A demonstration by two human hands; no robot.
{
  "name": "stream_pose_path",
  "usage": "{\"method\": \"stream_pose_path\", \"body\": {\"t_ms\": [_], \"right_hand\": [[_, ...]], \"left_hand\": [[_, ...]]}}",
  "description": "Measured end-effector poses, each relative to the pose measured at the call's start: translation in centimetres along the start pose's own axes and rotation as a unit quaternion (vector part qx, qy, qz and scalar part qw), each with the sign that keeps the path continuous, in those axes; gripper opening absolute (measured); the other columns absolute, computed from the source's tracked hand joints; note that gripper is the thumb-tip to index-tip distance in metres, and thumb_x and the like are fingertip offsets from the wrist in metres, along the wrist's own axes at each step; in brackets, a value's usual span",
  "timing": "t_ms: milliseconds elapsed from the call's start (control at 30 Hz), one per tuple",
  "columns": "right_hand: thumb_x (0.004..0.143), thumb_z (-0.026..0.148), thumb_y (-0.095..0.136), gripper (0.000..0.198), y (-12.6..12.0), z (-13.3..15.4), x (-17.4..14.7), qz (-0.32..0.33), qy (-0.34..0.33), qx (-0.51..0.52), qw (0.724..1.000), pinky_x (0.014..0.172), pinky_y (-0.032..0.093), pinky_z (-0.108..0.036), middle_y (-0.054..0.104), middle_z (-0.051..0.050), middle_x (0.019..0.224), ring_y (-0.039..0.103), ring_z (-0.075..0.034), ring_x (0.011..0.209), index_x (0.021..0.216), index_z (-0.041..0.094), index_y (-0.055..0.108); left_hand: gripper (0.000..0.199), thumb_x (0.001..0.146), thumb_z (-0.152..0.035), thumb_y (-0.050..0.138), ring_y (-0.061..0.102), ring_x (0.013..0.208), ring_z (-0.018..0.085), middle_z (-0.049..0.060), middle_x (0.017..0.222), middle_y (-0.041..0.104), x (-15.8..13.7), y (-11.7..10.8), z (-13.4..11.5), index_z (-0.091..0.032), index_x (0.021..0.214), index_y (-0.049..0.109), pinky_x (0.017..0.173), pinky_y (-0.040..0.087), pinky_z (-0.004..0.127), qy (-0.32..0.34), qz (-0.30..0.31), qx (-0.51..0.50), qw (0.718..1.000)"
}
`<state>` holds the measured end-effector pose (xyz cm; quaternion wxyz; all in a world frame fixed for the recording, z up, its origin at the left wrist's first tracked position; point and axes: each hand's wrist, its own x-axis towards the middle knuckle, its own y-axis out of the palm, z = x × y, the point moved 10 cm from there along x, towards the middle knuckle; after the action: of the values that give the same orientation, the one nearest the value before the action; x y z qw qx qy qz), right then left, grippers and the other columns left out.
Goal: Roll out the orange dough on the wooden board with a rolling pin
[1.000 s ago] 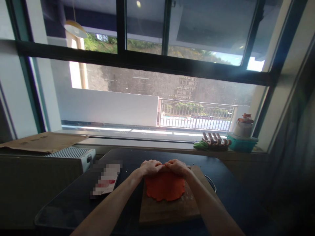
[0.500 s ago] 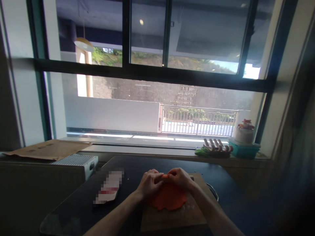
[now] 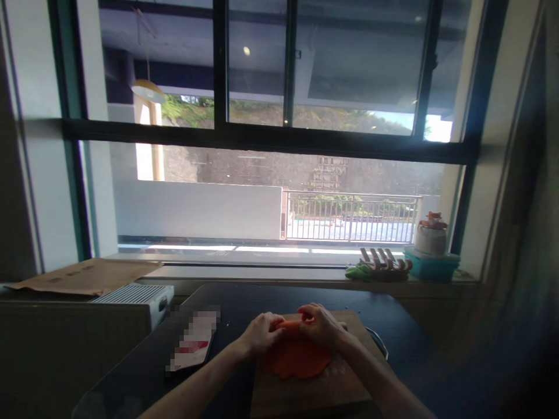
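A flat orange sheet of dough or clay (image 3: 297, 361) with a wavy near edge lies on a wooden board (image 3: 279, 401). Along its far side runs a raised orange roll (image 3: 290, 329); whether a rolling pin is inside it I cannot tell. My left hand (image 3: 262, 333) grips the roll's left end with bent fingers. At the right end, my right hand (image 3: 321, 327) has its fingers curled over the roll, thumb low. A small pale end of something shows just beyond my right hand, mostly hidden.
The board rests on a dark table (image 3: 236, 302). A phone-like flat object (image 3: 194, 343), blurred out, lies to the left. A curved metal handle (image 3: 379, 342) sticks out at the board's right. On the windowsill are a teal box (image 3: 432, 265) and a slatted item (image 3: 384, 263).
Both hands stay at the sheet's far side. My right fingers have lifted and bent more, and more of the orange roll shows between the hands. The view has tilted slightly.
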<state>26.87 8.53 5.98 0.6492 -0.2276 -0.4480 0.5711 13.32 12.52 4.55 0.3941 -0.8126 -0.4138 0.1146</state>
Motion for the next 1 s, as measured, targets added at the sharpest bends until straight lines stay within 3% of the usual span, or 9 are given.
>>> {"method": "stream_pose_path", "body": {"t_ms": [133,367,500,600,800,900,1000], "right_hand": [[0.084,0.038,0.053,0.025,0.3,0.7,-1.2,0.015,-0.016,-0.063,0.998,0.088,0.038,-0.036,0.066,-0.005,0.104,0.057,-0.024,0.098,0.094,0.024,0.071],[0.088,0.031,0.051,0.035,0.0,1.0,-4.9,-0.067,-0.035,-0.036,0.997,0.102,0.032,-0.036,0.064,-0.006,0.120,0.056,-0.022,0.111,0.120,0.023,0.063],[0.089,0.022,0.046,0.034,-0.1,1.4,-5.5,-0.091,-0.055,-0.036,0.994,0.103,0.034,-0.037,0.063,-0.006,0.121,0.056,-0.021,0.112,0.117,0.022,0.064],[0.089,0.019,0.045,0.034,-0.3,2.5,-6.3,-0.117,-0.085,-0.054,0.988,0.102,0.035,-0.037,0.063,-0.004,0.120,0.056,-0.021,0.110,0.116,0.024,0.065],[0.091,0.018,0.041,0.033,-0.3,4.0,-9.6,-0.143,-0.123,-0.060,0.980,0.094,0.041,-0.032,0.062,-0.003,0.121,0.055,-0.019,0.109,0.113,0.029,0.063],[0.093,0.023,0.039,0.029,-0.7,3.7,-9.2,-0.147,-0.093,-0.056,0.983,0.090,0.042,-0.033,0.065,-0.004,0.110,0.058,-0.019,0.099,0.108,0.029,0.063],[0.093,0.023,0.036,0.030,-1.5,3.0,-7.4,-0.164,-0.046,-0.043,0.984,0.088,0.043,-0.034,0.064,-0.004,0.103,0.060,-0.018,0.090,0.110,0.027,0.061]], "left_hand": [[0.039,0.075,-0.033,0.055,0.060,0.099,0.024,0.008,0.103,0.069,-1.0,-0.4,-0.3,-0.015,0.108,0.066,0.089,0.044,0.032,0.007,-0.046,0.071,0.996],[0.046,0.075,-0.023,0.055,0.057,0.111,0.024,0.009,0.118,0.065,-3.2,-0.3,-1.8,-0.018,0.120,0.058,0.103,0.037,0.041,0.049,-0.098,0.131,0.985],[0.057,0.077,-0.026,0.054,0.048,0.126,0.027,0.013,0.133,0.056,-4.2,0.5,-1.6,-0.016,0.133,0.050,0.113,0.024,0.049,0.058,-0.070,0.158,0.983],[0.051,0.084,-0.029,0.046,0.040,0.133,0.027,0.013,0.141,0.049,-5.1,0.6,-0.8,-0.017,0.133,0.052,0.113,0.026,0.050,0.058,-0.071,0.148,0.985],[0.037,0.085,-0.022,0.043,0.056,0.116,0.022,0.005,0.122,0.064,-7.2,-0.8,-1.8,-0.027,0.112,0.067,0.104,0.042,0.037,0.070,-0.138,0.101,0.983],[0.034,0.081,-0.016,0.044,0.060,0.104,0.021,0.004,0.110,0.068,-7.3,-0.9,-2.7,-0.026,0.101,0.069,0.097,0.045,0.033,0.067,-0.120,0.111,0.984],[0.036,0.074,-0.010,0.047,0.061,0.100,0.020,0.004,0.106,0.067,-6.8,-1.0,-2.5,-0.023,0.104,0.064,0.093,0.045,0.031,0.037,-0.108,0.118,0.986]]}}
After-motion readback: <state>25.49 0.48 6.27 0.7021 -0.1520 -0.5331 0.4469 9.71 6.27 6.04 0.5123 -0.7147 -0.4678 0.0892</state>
